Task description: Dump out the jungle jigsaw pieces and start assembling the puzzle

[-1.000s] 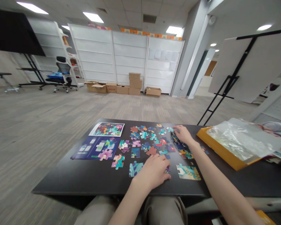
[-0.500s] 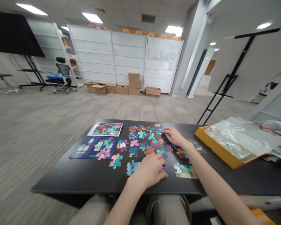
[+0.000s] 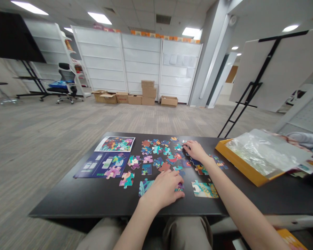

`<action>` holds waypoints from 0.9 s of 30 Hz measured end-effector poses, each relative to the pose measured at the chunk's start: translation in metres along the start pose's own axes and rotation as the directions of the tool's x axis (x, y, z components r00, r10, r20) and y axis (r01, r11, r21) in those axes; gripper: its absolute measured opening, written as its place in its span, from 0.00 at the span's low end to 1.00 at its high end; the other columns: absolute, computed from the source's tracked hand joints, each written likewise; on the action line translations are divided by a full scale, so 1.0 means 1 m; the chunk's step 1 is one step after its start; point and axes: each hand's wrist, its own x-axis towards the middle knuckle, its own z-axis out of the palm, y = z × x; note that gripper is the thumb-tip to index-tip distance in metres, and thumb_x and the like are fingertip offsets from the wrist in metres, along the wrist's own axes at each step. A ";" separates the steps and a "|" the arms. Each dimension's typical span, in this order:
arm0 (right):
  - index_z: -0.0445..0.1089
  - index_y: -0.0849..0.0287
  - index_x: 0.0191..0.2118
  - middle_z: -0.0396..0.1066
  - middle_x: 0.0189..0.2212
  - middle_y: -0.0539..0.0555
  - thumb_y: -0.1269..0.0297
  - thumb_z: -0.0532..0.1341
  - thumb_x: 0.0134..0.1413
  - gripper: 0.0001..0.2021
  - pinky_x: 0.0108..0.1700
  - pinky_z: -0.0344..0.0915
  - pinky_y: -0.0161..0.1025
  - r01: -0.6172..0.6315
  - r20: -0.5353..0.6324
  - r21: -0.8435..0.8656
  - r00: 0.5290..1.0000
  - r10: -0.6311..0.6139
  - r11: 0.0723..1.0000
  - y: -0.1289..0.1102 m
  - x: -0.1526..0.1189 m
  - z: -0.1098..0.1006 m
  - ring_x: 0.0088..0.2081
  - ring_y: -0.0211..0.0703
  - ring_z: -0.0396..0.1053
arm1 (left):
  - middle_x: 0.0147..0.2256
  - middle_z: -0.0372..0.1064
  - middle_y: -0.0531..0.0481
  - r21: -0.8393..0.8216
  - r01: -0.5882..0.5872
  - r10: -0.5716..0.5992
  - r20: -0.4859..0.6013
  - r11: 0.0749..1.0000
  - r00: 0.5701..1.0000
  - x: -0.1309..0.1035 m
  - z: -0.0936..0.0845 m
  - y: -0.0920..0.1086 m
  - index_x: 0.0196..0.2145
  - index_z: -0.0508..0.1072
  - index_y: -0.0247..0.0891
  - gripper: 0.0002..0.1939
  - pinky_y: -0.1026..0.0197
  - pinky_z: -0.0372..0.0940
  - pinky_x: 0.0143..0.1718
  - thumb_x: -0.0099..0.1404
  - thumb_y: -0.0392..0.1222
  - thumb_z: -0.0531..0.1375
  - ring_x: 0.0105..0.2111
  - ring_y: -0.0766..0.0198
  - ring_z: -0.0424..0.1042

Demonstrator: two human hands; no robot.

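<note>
My left hand (image 3: 167, 185) lies low over the table near its front edge, fingers stretched forward and thumb apart. A purple jigsaw puzzle piece (image 3: 180, 187) shows partly between its thumb and fingers. My right hand (image 3: 195, 150) reaches farther forward, with fingers apart and bent down at the right side of the loose pieces; its thumb is hidden. A teal jigsaw piece (image 3: 177, 147) lies just left of its fingertips. Joined pieces (image 3: 205, 189) with a yellow pattern lie beside my right forearm. Left of my left wrist is a striped teal piece (image 3: 145, 186).
A printed reference picture (image 3: 117, 144) and a purple sheet (image 3: 90, 165) lie at the left, with a few pieces on the sheet. A yellow box (image 3: 240, 164) holding clear plastic stands at the right. The black table's (image 3: 75, 198) front edge is above my lap.
The whole view has shifted slightly. Both hands keep nearly the same places over the pieces, and I see no piece clearly moved.
</note>
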 end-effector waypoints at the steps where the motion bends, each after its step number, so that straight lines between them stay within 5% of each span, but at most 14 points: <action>1: 0.76 0.55 0.52 0.75 0.53 0.60 0.60 0.55 0.70 0.15 0.53 0.64 0.45 -0.006 0.013 -0.001 1.000 0.006 1.000 0.000 0.000 -0.001 0.52 0.53 0.71 | 0.49 0.75 0.47 -0.002 -0.005 0.005 -0.001 1.000 1.000 0.000 0.000 -0.001 0.46 0.77 0.41 0.16 0.49 0.66 0.55 0.63 0.47 0.69 0.52 0.51 0.72; 14: 0.75 0.58 0.48 0.75 0.49 0.60 0.62 0.58 0.68 0.11 0.54 0.65 0.40 0.012 0.027 0.042 1.000 -0.013 0.999 0.001 0.001 0.000 0.52 0.49 0.72 | 0.47 0.76 0.48 0.001 -0.043 0.043 -0.044 0.999 0.998 -0.001 0.003 -0.002 0.45 0.77 0.41 0.16 0.52 0.68 0.53 0.61 0.47 0.70 0.50 0.52 0.74; 19: 0.75 0.58 0.49 0.75 0.50 0.60 0.62 0.58 0.68 0.11 0.55 0.65 0.40 0.022 0.028 0.057 0.999 -0.024 0.998 0.003 0.000 0.001 0.52 0.49 0.73 | 0.47 0.77 0.49 -0.039 -0.053 0.046 -0.171 0.998 0.984 -0.008 -0.015 -0.018 0.46 0.77 0.42 0.11 0.55 0.67 0.55 0.67 0.45 0.66 0.50 0.55 0.74; 23: 0.75 0.59 0.50 0.75 0.51 0.60 0.62 0.59 0.67 0.12 0.54 0.65 0.40 0.018 0.047 0.068 0.999 -0.022 0.997 0.003 0.000 0.000 0.52 0.50 0.73 | 0.49 0.76 0.45 0.001 0.169 -0.156 -0.374 0.986 0.914 -0.027 -0.043 -0.061 0.48 0.75 0.40 0.11 0.52 0.66 0.56 0.73 0.39 0.54 0.52 0.55 0.73; 27: 0.75 0.59 0.50 0.75 0.52 0.61 0.63 0.58 0.67 0.12 0.55 0.65 0.41 0.022 0.054 0.067 0.998 -0.026 0.998 0.002 0.000 -0.001 0.53 0.51 0.73 | 0.59 0.69 0.35 0.134 0.472 -0.386 -0.407 0.871 0.828 -0.042 -0.054 -0.103 0.59 0.68 0.33 0.20 0.41 0.61 0.61 0.71 0.36 0.53 0.61 0.44 0.64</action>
